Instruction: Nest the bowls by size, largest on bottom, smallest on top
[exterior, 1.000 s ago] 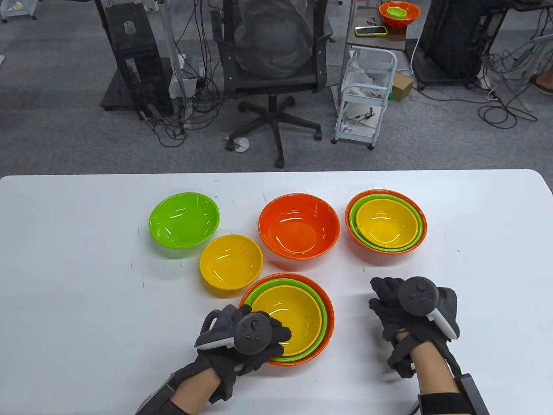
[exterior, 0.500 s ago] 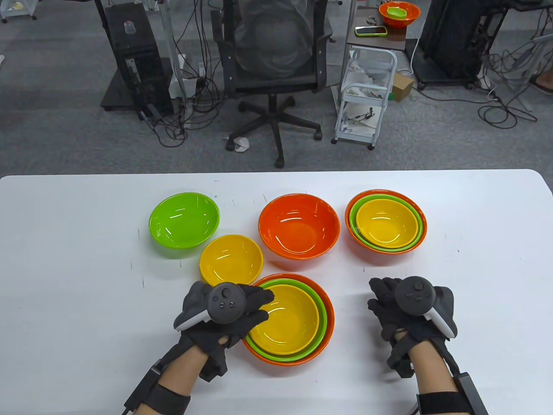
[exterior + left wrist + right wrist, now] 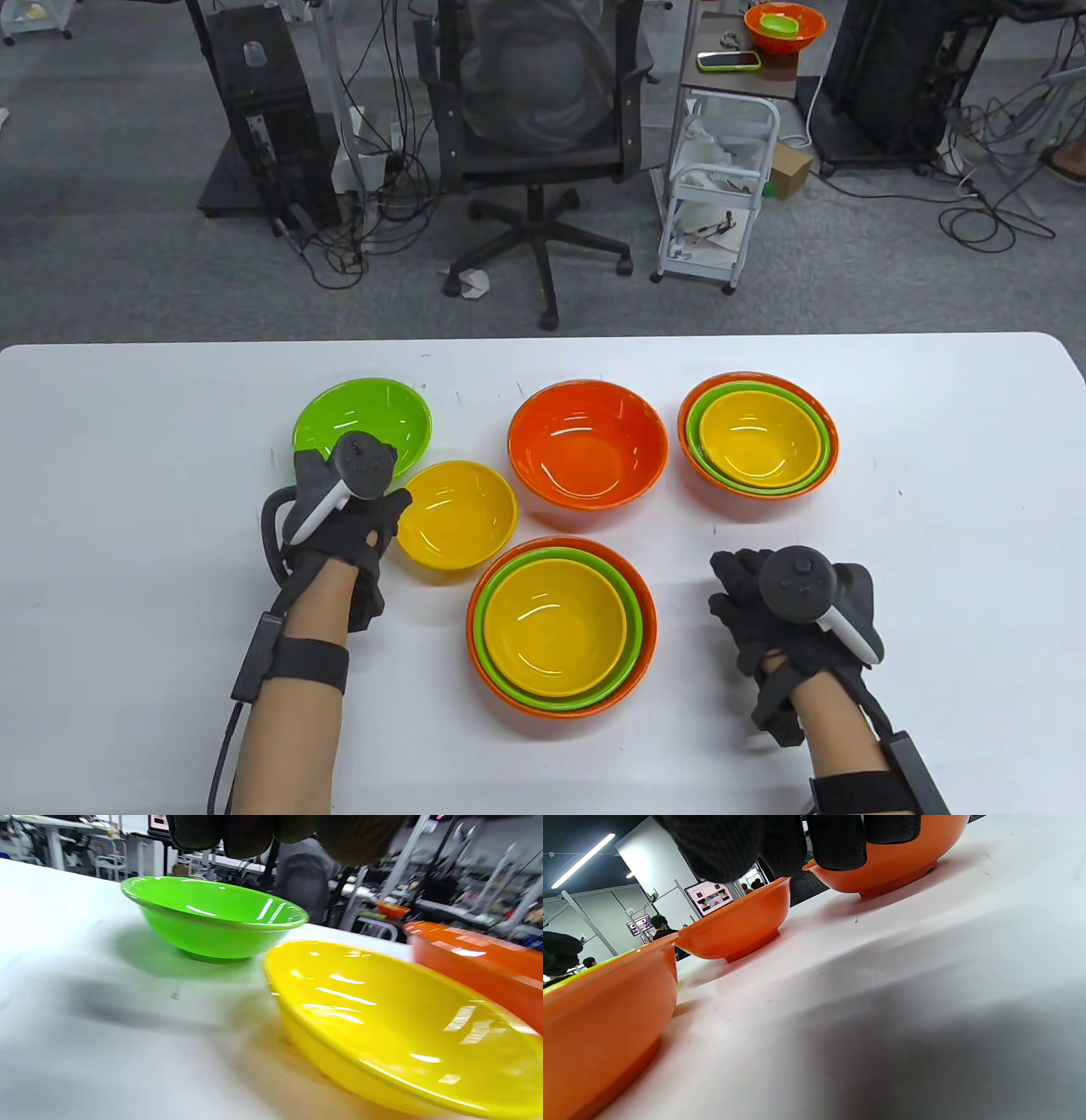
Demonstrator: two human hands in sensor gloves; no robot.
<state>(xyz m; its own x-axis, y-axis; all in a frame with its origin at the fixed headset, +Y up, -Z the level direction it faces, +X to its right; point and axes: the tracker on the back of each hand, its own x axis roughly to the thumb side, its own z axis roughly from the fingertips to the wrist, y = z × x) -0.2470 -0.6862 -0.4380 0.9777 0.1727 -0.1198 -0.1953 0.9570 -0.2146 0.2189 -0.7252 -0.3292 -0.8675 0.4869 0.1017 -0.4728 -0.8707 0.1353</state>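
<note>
Three loose bowls stand on the white table (image 3: pixel 127 552): a green bowl (image 3: pixel 373 424), a smaller yellow bowl (image 3: pixel 462 518) and a large orange bowl (image 3: pixel 587 441). Two nested stacks of orange, green and yellow stand at the front centre (image 3: pixel 560 628) and back right (image 3: pixel 758 435). My left hand (image 3: pixel 352 509) hovers between the green bowl (image 3: pixel 212 916) and the yellow bowl (image 3: pixel 394 1018), holding nothing. My right hand (image 3: pixel 751 594) rests empty on the table right of the front stack (image 3: pixel 602 1018), fingers loosely curled.
Beyond the table's far edge stand an office chair (image 3: pixel 543 127), a white cart (image 3: pixel 717 195) and cables on the floor. A side table holds another orange bowl (image 3: pixel 785 25) and a phone (image 3: pixel 727 60).
My left hand left the front stack and moved up and left to the gap between the green and yellow bowls. My right hand shifted slightly toward me.
</note>
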